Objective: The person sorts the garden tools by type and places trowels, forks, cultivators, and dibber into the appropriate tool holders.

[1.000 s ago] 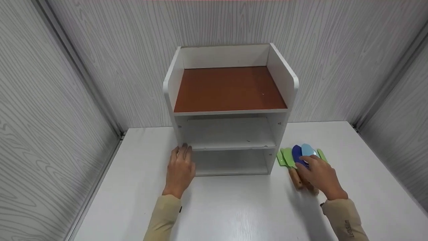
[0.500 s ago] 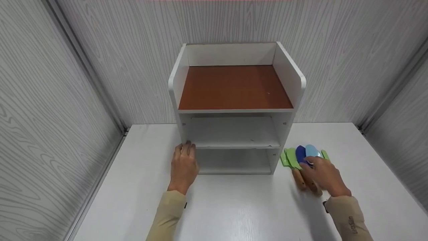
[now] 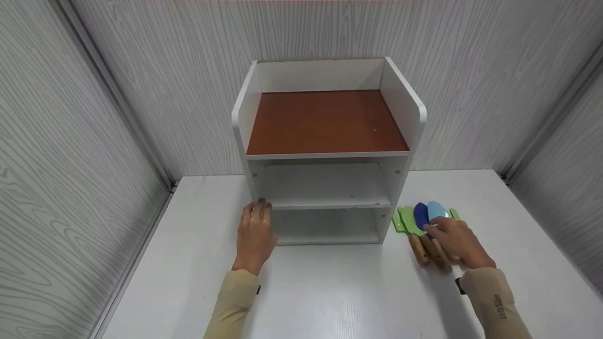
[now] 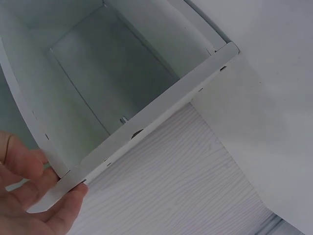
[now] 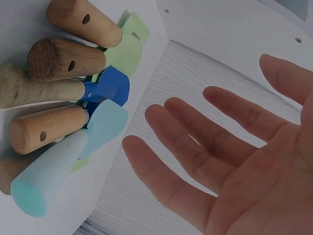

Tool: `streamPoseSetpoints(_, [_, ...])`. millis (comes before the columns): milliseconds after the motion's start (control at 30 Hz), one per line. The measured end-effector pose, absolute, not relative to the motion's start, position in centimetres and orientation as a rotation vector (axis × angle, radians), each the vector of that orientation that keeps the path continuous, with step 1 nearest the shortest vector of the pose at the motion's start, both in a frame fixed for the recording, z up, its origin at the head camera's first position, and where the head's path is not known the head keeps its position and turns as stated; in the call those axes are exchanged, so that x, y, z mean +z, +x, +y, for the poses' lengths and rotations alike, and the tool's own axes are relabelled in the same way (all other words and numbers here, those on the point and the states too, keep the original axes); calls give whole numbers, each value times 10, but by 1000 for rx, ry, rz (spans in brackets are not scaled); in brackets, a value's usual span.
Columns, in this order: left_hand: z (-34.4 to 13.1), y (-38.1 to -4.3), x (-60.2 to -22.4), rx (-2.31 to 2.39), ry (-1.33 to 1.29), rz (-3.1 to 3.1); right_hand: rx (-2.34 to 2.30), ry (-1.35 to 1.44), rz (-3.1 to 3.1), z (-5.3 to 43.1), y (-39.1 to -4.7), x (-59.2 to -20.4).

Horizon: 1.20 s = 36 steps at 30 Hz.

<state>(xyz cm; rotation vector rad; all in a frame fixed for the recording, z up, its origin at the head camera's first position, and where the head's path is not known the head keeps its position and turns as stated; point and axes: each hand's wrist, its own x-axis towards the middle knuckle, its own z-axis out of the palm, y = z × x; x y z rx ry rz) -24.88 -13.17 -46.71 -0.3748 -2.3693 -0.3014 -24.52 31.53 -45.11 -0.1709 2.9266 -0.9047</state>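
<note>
Pinching the front edge of a white cabinet [image 3: 327, 154], the left hand [image 3: 256, 234] has its digits on both faces of the left side panel [image 4: 132, 129], just where the middle shelf [image 3: 332, 206] meets it. Inward from that hold, below the shelf, lies the lower compartment [image 4: 112, 63], with a small peg [image 4: 123, 119] in its side wall near the front. Down from the fingers, the panel runs to the white table [image 3: 330, 287]. Above the hand come the upper compartment [image 3: 325, 183] and then the reddish-brown top board [image 3: 327, 122], framed by raised white sides and a back.

Across the cabinet from this grip, beside its right side, the right hand [image 3: 459, 240] is spread over a fan of spatulas, fingers apart and slightly bent; whether a fingertip touches one, I cannot tell. Nearest its fingertips in the head view are a light blue blade [image 3: 435, 210] and a dark blue blade [image 3: 420, 215]. Between them and the cabinet lie green blades [image 3: 410, 221], and another green tip [image 3: 454, 214] shows on the far side. Wooden handles [image 3: 418, 249] point back toward the person, together with a pale turquoise handle [image 5: 46, 178].

Behind both hands are beige sleeves [image 3: 233, 296], the right one lettered. Beyond the cabinet rises a grey wood-grain wall [image 3: 325, 28].
</note>
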Motion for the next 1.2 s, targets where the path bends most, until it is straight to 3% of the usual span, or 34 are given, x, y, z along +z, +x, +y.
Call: streamPoseSetpoints(1200, [-131, -248, -465, -316, -381, -2349, -1409, 65, 2351, 359, -265, -466])
